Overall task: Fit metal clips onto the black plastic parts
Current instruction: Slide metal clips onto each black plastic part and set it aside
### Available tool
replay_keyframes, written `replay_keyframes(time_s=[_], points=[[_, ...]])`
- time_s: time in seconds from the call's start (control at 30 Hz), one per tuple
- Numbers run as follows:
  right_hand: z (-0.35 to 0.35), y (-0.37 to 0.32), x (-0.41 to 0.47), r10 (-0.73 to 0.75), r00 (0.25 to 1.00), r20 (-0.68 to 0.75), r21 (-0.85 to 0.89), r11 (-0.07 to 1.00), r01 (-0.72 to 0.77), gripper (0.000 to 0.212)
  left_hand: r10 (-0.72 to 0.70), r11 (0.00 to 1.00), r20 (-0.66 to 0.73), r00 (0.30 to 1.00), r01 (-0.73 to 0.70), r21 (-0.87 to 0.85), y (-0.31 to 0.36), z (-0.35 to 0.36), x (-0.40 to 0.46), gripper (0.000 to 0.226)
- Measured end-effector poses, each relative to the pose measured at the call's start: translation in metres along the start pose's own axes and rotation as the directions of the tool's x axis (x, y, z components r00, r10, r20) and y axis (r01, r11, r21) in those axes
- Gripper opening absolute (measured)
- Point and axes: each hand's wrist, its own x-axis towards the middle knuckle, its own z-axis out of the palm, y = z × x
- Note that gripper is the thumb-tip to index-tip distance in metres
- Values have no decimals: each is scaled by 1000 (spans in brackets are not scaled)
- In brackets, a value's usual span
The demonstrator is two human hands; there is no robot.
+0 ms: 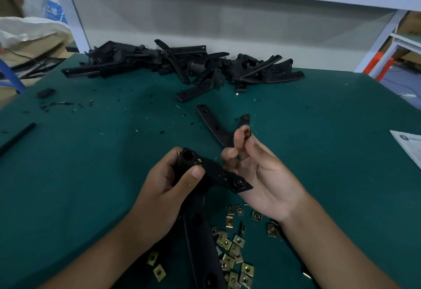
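Observation:
My left hand [168, 188] grips a black plastic part [218, 174] near its round socket end, thumb on top. A brass-coloured clip sits on that part beside the socket. The part's long arm runs down toward me between my forearms. My right hand [257, 170] is palm-up just right of the part and pinches one metal clip [247, 132] between raised fingertips. Several loose metal clips [234, 250] lie scattered on the green mat below my hands.
A heap of black plastic parts [182, 65] lies along the far edge of the green table [91, 163]. One Y-shaped black part [216, 126] lies alone behind my right hand. A paper sheet [410, 145] is at the right edge, a black rod [18, 138] at the left.

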Motion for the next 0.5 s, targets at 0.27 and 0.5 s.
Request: replay_keyframes(time_s=[0.27,0.5], points=[[3,2,0,-8,1000,-28,-236,972,1,13,-16,997,36,999,13,82,-3,-1,0,39],[8,-1,-2,-51,993,-104,-541,841,-14,11,-46,985,122,991,24,171,-6,0,-3,34]])
